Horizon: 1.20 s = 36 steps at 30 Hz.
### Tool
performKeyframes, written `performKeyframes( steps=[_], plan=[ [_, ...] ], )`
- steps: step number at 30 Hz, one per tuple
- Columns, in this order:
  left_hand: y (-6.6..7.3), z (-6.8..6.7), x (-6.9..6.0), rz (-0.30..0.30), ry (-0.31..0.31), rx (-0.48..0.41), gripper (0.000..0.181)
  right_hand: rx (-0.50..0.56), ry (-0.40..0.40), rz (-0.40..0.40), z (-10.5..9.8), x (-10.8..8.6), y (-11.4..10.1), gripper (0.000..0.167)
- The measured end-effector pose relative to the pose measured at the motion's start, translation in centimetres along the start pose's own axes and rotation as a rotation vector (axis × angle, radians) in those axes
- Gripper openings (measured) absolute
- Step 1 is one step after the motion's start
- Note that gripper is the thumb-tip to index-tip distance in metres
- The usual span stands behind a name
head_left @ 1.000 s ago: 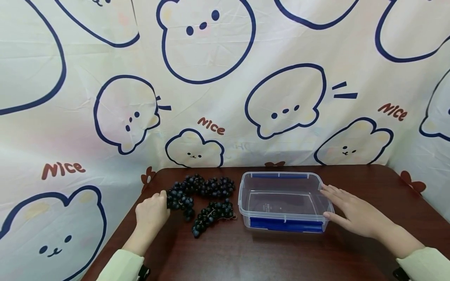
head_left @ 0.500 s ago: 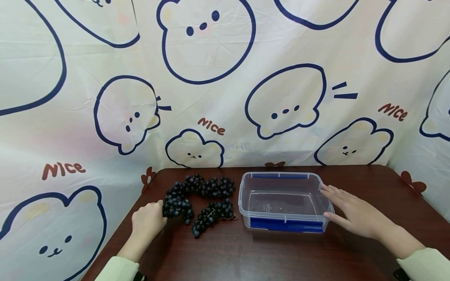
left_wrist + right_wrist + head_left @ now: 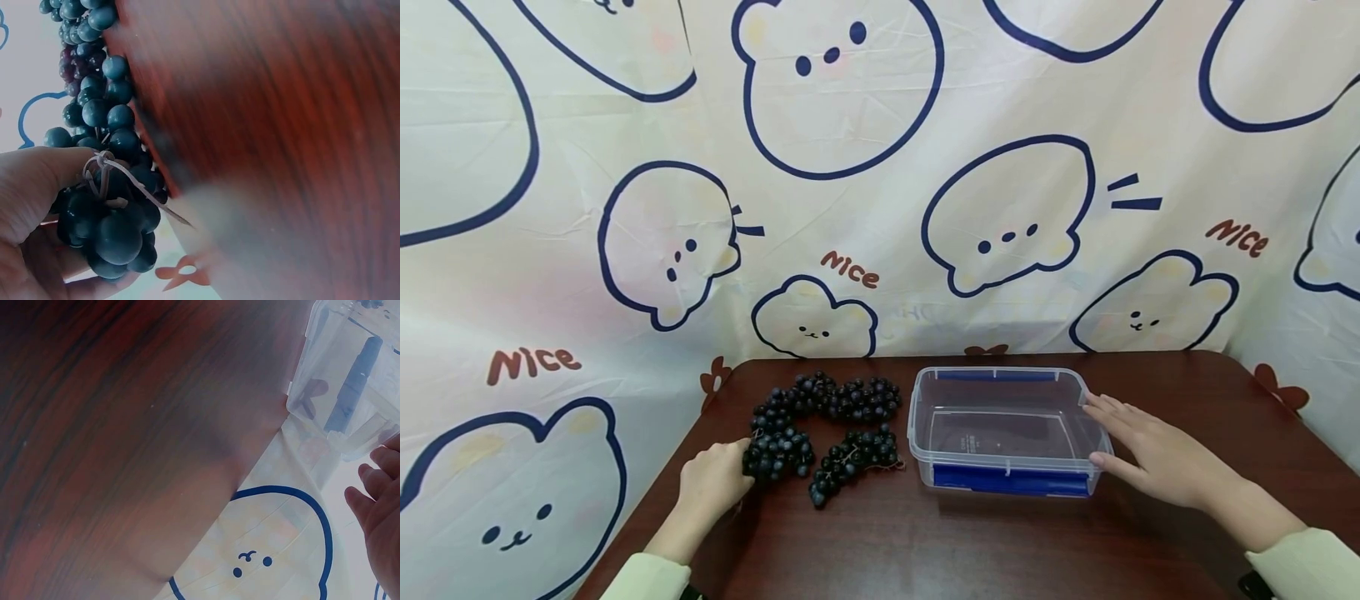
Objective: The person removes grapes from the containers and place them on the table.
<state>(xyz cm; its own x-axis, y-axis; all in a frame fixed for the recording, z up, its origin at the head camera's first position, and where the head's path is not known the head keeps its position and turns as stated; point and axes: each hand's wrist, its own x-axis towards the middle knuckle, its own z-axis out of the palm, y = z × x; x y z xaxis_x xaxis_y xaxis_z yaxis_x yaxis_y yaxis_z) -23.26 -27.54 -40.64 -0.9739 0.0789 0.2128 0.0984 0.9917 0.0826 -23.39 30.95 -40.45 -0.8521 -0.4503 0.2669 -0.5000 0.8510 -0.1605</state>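
A bunch of dark grapes (image 3: 778, 456) is in my left hand (image 3: 715, 479) at the left side of the table. In the left wrist view, thumb and fingers curl around the end of this bunch (image 3: 119, 237), where a thin stem sticks out. Right of it stands a clear plastic box (image 3: 1011, 480) with blue latches, lidless and with nothing inside. Against the box's right wall rests my right hand (image 3: 1172, 458), fingers extended. The right wrist view catches only part of that hand (image 3: 384, 515), beside the box corner.
Another grape bunch (image 3: 861, 400) lies behind the held one, and a further bunch (image 3: 853, 460) with a bare stem lies between it and the box. The brown table (image 3: 1000, 546) meets a patterned cloth (image 3: 895, 208) at the back and sides.
My left hand has drawn its grape bunch toward me and slightly left, and the bunch now sits nearer the front. The right hand and the box have stayed put.
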Motion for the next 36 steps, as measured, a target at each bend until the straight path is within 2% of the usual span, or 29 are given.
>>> performKeyframes(
  steps=[16,22,36],
  plan=[
    [-0.65,0.48,-0.18,0.013,-0.073,-0.049,0.053,0.007,-0.002,0.0,0.02,-0.02,0.12,0.071],
    [-0.62,0.4,-0.1,0.01,-0.116,-0.047,0.061,0.003,-0.003,-0.004,0.04,0.0,0.14,0.071],
    [-0.45,0.36,-0.11,0.016,-0.164,-0.047,0.079,0.011,0.001,-0.01,-0.14,0.0,-0.1,0.069]
  ],
)
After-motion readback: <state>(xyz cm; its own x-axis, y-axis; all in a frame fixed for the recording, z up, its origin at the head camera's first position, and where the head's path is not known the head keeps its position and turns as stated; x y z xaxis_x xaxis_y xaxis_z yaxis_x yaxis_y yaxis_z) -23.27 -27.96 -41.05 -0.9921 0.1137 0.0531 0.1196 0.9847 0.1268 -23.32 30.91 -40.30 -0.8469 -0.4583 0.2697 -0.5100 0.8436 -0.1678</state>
